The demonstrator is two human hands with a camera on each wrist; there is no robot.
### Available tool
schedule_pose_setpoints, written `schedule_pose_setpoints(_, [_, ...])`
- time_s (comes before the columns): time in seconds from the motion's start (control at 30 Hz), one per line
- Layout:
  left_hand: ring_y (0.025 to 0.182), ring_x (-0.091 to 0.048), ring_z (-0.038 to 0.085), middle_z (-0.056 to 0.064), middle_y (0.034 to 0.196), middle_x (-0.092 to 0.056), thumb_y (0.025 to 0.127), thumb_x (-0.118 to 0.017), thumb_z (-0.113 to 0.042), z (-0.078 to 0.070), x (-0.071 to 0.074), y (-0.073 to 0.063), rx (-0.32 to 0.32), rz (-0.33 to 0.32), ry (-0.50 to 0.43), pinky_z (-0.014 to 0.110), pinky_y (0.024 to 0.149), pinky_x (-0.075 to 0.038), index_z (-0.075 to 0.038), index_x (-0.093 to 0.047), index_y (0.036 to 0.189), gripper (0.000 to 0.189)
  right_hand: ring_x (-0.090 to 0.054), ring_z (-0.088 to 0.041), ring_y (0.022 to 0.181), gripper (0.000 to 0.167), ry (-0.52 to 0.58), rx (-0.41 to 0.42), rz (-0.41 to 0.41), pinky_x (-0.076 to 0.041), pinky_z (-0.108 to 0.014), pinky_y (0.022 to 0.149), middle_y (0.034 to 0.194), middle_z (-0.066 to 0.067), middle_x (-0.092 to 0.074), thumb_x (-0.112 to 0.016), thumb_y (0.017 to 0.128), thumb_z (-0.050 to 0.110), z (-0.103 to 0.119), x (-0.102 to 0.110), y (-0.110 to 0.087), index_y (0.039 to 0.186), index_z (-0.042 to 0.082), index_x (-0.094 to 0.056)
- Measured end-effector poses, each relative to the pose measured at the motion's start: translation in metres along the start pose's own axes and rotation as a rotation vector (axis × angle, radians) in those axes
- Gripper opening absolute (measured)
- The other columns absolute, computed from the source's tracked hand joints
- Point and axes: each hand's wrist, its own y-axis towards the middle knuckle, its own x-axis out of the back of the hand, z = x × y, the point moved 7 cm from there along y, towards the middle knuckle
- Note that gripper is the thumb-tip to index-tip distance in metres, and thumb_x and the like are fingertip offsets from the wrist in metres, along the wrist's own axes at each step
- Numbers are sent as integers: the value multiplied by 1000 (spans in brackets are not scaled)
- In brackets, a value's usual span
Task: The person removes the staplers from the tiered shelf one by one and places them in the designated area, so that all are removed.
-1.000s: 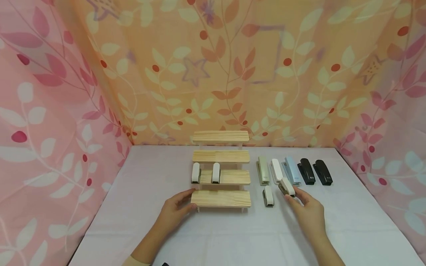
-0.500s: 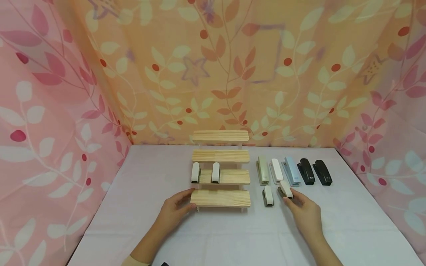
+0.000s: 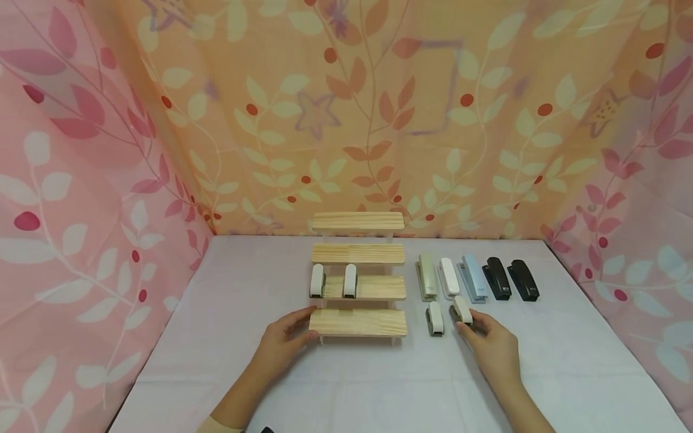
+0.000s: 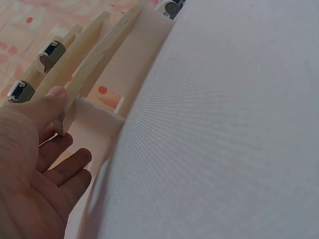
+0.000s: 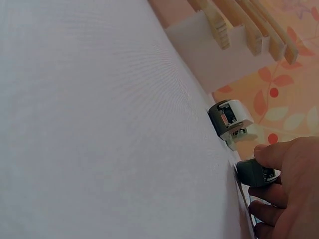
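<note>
In the head view my right hand [image 3: 491, 349] pinches a small white stapler [image 3: 462, 310] between thumb and fingers, close over the table. The right wrist view shows the dark end of this stapler [image 5: 256, 172] under my thumb. Just left of it stands another small white stapler [image 3: 435, 319]. My left hand [image 3: 285, 338] grips the left end of the lowest board of a stepped wooden rack [image 3: 357, 323], thumb on top and index finger below in the left wrist view. Two white staplers, a left one [image 3: 317, 281] and a right one [image 3: 351, 281], sit on the second board up.
Behind the right hand lies a row of larger staplers: a green one [image 3: 427, 276], a white one [image 3: 449, 278], a light blue one [image 3: 473, 278] and two black ones, one [image 3: 497, 278] beside the other [image 3: 523, 280]. Patterned curtains [image 3: 368, 120] enclose the white table [image 3: 243, 270].
My right hand has moved slightly left and down with the white stapler, which is now turned straighter and nearer the small stapler beside it. The left hand keeps its place on the rack.
</note>
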Motion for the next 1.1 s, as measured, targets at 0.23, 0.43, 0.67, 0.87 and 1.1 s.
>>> schedule_pose_setpoints(0.23, [132,-59,14,-11,135,-67,85,-82,-37,-2,1,-1,-4,-10,-3,40,115,-45,-30,-65,137,56,-63,-45,121,50,-46,-12,31,-51,-65,96,120,-20,-73,-83,88,33,-2,-4,-1,128,7,-68])
schedule_pose_setpoints(0.43, [130,-61,15,-9,136,-67,85,-82,-36,-4,0,-1,-12,-3,-22,37,114,-46,-27,-65,138,56,-61,-47,124,53,-94,-31,66,-50,-67,99,125,-22,-70,-82,89,34,-1,-8,-4,130,5,-65])
schedule_pose_setpoints(0.67, [128,-62,13,-10,135,-67,85,-82,-36,-4,0,-1,-22,-4,-26,33,113,-47,-25,-65,137,56,-57,-49,127,55,-121,-68,73,-49,-67,101,129,-23,-68,-81,89,37,-1,-10,-6,130,4,-65])
schedule_pose_setpoints(0.87, [127,-63,18,-4,135,-68,86,-82,-32,-4,0,-1,-58,-12,-3,33,111,-49,-21,-65,138,56,-57,-48,128,56,-94,-69,53,-48,-67,102,129,-24,-68,-81,90,38,-2,-6,-7,131,5,-64])
schedule_pose_setpoints(1.1, [129,-62,19,-5,137,-67,86,-82,-35,-4,0,-1,-54,-3,-12,41,113,-47,-22,-65,138,57,-54,-44,134,62,-38,-87,10,-43,-64,108,133,-20,-67,-77,91,47,-1,4,-5,135,6,-61])
